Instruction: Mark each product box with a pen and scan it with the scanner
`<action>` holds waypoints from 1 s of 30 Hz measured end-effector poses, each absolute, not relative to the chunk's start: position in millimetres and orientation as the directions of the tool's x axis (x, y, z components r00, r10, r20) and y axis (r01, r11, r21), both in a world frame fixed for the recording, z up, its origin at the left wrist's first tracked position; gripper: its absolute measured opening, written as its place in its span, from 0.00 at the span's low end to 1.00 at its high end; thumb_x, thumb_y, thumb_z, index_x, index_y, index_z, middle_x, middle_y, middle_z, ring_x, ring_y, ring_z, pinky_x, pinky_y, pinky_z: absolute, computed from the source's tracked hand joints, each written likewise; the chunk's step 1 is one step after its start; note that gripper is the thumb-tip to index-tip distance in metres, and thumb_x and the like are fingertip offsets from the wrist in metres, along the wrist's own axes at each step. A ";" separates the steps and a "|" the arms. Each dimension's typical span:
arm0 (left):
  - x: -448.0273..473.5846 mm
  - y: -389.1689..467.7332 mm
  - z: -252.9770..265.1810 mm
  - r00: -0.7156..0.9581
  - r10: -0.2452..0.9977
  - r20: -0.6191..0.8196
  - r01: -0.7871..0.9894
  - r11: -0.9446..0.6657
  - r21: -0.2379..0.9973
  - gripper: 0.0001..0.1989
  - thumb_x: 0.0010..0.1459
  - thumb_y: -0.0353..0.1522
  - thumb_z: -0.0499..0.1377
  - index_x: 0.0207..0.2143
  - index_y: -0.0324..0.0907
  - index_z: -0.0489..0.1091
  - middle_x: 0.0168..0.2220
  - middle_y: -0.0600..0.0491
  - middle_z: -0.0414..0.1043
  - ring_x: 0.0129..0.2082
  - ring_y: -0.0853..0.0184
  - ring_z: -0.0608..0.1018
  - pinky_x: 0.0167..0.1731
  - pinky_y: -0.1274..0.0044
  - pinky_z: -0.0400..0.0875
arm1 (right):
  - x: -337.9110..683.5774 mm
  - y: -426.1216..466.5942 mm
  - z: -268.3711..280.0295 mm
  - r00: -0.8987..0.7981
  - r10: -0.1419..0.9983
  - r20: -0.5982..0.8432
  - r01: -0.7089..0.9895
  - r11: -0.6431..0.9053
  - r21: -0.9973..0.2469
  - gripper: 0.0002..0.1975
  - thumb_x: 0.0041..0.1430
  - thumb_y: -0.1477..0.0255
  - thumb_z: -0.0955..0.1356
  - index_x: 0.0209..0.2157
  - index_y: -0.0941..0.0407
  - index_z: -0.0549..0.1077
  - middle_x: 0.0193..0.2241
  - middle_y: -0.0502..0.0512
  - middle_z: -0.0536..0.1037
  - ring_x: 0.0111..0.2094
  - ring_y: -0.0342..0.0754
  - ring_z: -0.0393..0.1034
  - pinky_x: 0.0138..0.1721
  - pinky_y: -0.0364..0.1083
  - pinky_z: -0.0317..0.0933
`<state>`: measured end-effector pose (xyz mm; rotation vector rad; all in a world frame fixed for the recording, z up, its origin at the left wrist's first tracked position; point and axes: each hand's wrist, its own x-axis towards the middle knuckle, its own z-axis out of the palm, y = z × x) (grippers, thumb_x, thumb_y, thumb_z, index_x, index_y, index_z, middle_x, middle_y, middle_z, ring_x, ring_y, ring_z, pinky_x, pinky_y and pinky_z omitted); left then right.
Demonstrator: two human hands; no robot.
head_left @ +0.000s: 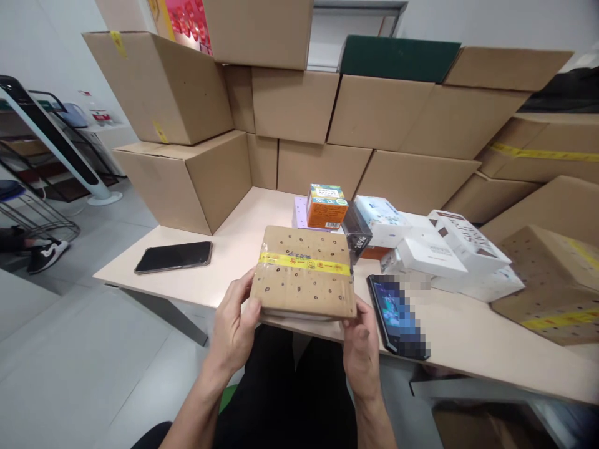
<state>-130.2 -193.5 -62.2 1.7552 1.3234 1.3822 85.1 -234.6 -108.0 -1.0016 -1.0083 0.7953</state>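
A small brown cardboard box [304, 293] with printed dark dots and a strip of yellow tape across its top is held at the table's front edge. My left hand [236, 321] grips its near left corner, thumb against the side. On the near right corner, my right hand [362, 343] has its fingers around the lower edge. The box's underside and some fingertips are hidden. Just right of it lies a black phone [393, 312] with a lit, partly blurred screen. Behind it stands an orange and green carton [326, 212].
Large cardboard boxes [299, 106] are stacked along the table's back. White product boxes [433, 255] crowd the right side, near a dotted, taped carton [552, 284]. A dark phone [173, 257] rests on the left of the table [229, 231]. A tower fan [51, 137] stands farther left.
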 end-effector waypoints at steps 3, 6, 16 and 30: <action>-136.8 -195.6 -73.6 0.052 0.911 0.409 0.241 -0.408 0.880 0.25 0.64 0.43 0.52 0.62 0.49 0.62 0.62 0.49 0.65 0.62 0.53 0.66 0.59 0.62 0.64 | 86.9 -231.9 -110.9 0.392 0.865 0.313 -0.082 0.372 -0.925 0.27 0.62 0.47 0.60 0.51 0.53 0.67 0.60 0.63 0.64 0.60 0.58 0.63 0.56 0.59 0.62; -142.1 -196.5 -93.7 0.096 0.908 0.407 0.136 -0.417 0.898 0.25 0.62 0.39 0.55 0.62 0.48 0.60 0.61 0.47 0.65 0.60 0.54 0.69 0.57 0.63 0.67 | 87.3 -226.8 -114.0 0.417 0.856 0.307 -0.037 0.353 -0.935 0.25 0.64 0.48 0.59 0.45 0.54 0.68 0.58 0.62 0.67 0.58 0.57 0.65 0.54 0.57 0.63; -133.3 -197.0 -121.0 -0.083 0.907 0.413 0.474 -0.328 0.817 0.22 0.58 0.32 0.59 0.55 0.43 0.62 0.49 0.45 0.70 0.49 0.60 0.76 0.49 0.66 0.74 | 105.7 -214.9 -102.6 0.406 0.840 0.361 0.433 0.171 -0.885 0.19 0.67 0.57 0.59 0.44 0.55 0.73 0.44 0.60 0.76 0.46 0.53 0.70 0.49 0.53 0.63; -111.8 -200.1 -95.5 -0.185 0.571 0.800 0.538 -0.622 0.568 0.26 0.54 0.29 0.63 0.55 0.45 0.62 0.51 0.46 0.64 0.55 0.56 0.69 0.54 0.58 0.68 | 137.1 -179.8 -89.3 0.434 0.896 0.093 0.691 -0.264 -0.673 0.07 0.54 0.67 0.67 0.26 0.54 0.69 0.20 0.56 0.73 0.27 0.52 0.71 0.31 0.47 0.58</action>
